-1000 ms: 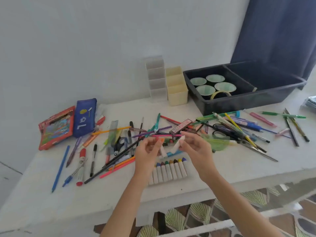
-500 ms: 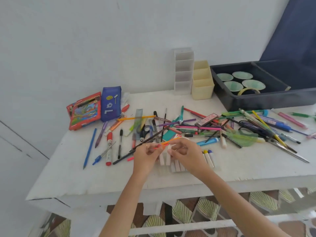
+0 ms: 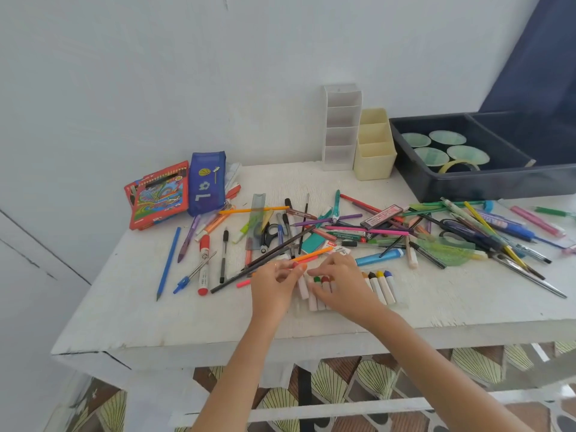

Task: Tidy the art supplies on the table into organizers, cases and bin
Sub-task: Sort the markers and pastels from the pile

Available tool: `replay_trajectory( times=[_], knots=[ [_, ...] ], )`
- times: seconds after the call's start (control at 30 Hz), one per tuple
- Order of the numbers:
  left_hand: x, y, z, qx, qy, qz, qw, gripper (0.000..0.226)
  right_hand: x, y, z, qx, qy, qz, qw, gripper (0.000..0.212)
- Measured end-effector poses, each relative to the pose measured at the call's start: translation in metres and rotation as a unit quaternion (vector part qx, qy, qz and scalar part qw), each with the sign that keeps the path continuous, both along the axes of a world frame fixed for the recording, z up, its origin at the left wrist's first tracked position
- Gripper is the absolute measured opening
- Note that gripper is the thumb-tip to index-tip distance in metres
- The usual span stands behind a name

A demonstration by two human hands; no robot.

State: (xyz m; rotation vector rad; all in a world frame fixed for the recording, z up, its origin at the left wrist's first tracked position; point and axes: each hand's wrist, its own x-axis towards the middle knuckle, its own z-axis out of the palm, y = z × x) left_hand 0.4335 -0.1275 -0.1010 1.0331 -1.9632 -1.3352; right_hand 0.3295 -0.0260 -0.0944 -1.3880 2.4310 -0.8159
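Hands sit lower now, on the crayon row at frame centre, left hand pinching a white crayon, right hand covering the row, grip untellable; organizers at upper centre look unfilled, pens strewn mid-frame, so the task looks barely begun.

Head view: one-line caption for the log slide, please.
Left hand and right hand at a row of crayons on a table strewn with pens; organizers and bin behind.
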Motion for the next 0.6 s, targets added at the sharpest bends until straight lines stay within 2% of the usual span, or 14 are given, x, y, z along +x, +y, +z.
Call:
replay_trajectory(
  times=[0.1, 0.2, 0.27, 0.37, 0.43, 0.5, 0.6],
  knots=[
    [0.001, 0.002, 0.002, 0.007, 0.001, 0.003, 1.000, 0.025, 0.006, 0.003, -0.006, -0.025, 0.078, 0.024, 0.996, 0.024],
    [0.001, 0.002, 0.004, 0.012, -0.003, 0.000, 1.000, 0.025, 0.006, 0.005, -0.008, -0.024, 0.091, 0.028, 0.995, 0.025],
    [0.001, 0.002, 0.006, 0.012, -0.006, -0.002, 1.000, 0.021, 0.005, 0.004, -0.005, -0.057, 0.042, 0.010, 0.997, 0.022],
    [0.003, 0.001, 0.011, 0.029, 0.012, -0.002, 1.000, 0.018, 0.003, 0.004, 0.005, -0.138, -0.122, 0.001, 0.983, 0.026],
    [0.004, 0.001, 0.012, 0.042, 0.026, -0.008, 0.999, 0.020, 0.003, 0.005, 0.011, -0.125, -0.213, 0.038, 0.968, 0.037],
    [0.006, 0.003, 0.013, 0.044, 0.031, -0.007, 0.999, 0.022, 0.005, 0.006, 0.013, -0.116, -0.247, 0.057, 0.960, 0.044],
    [0.009, 0.006, 0.013, 0.055, 0.052, -0.012, 0.997, 0.025, 0.008, 0.006, 0.011, -0.146, -0.244, 0.045, 0.958, 0.045]
  ],
)
